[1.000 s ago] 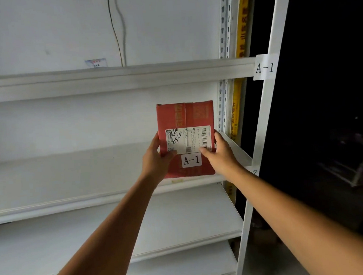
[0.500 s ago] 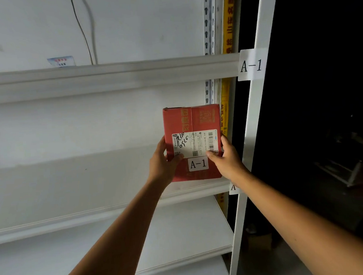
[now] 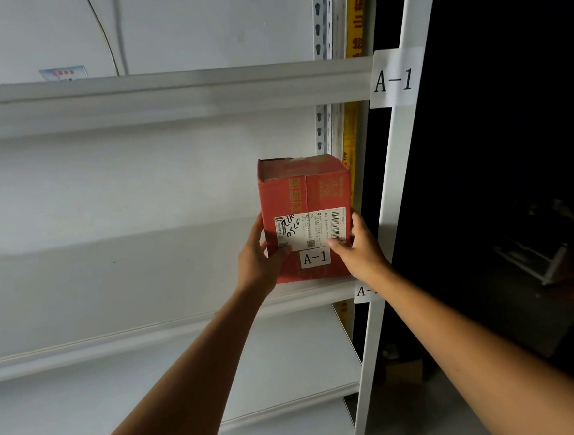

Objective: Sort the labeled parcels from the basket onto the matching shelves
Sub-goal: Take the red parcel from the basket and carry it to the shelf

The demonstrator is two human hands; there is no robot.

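A red cardboard parcel point(image 3: 302, 189) with a white shipping label and an "A-1" tag stands upright at the right end of a white shelf point(image 3: 117, 334). My left hand point(image 3: 259, 260) holds its left side, thumb on the front face. Gripping the right side is my right hand point(image 3: 359, 249), its thumb lying on the label. An "A-1" sign point(image 3: 393, 79) is stuck on the upright post at the level of the shelf board above point(image 3: 134, 99). A partly hidden tag reading "A-" point(image 3: 362, 292) sits at the parcel's own shelf level.
The white upright post point(image 3: 390, 210) stands just right of the parcel. Lower white shelves point(image 3: 273, 378) lie below. A white wall with a thin cable point(image 3: 103, 33) is behind. To the right the room is dark, with dim shapes on the floor.
The parcel has moved down and away from me onto the right end of the shelf, its top face now showing. Both hands stay on its sides. The view has drifted left.
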